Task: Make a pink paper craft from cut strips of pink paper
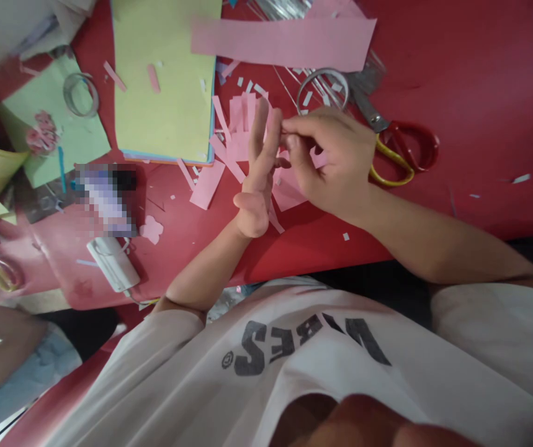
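Observation:
My left hand (261, 171) is held up over the red table, its fingers stretched and partly apart, with nothing visible in its grasp. Against its fingertips, my right hand (335, 155) has thumb and forefinger pinched together; whatever lies between them is too small or hidden to make out. Beneath both hands lie cut pink paper strips (208, 185) and a fringed pink paper piece (242, 118). To the right of my right hand are scissors (378, 121) with one red and one yellow handle, partly covered by that hand. A tape roll (322, 90) sits just beyond my right hand.
A stack of yellow paper (166, 81) lies left of centre, a long pink strip (285, 42) at the far side. Leftward are another tape roll (80, 95), green paper (56, 118), pink paper flowers (41, 131) and a white device (113, 264). Another person's arm (5, 341) is lower left.

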